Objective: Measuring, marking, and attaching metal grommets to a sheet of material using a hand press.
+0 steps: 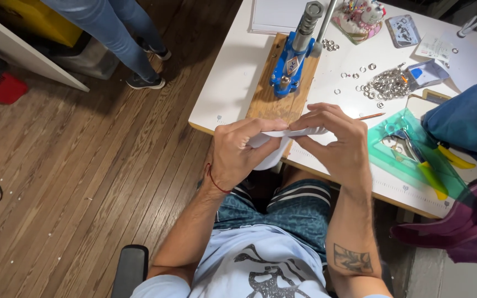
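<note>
The left hand (238, 154) and the right hand (335, 140) both close their fingers on a folded white strip (288, 134), held over the worktop (233, 83) edge. At twelve o'clock stands a blue hand press (291, 60); metal rings (387, 84) lie at two o'clock.

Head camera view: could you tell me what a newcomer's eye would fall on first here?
Both hands, left hand and right hand, pinch a folded white piece at the table's near edge. Just behind it stands a blue hand press on a wooden board, with metal rings piled to its right.

White strip (282, 144); blue press (291, 58) on tan wood board (271, 99); silver eyelets (387, 84); green ruler (409, 152); red wrist string (215, 179); white table (233, 77).
</note>
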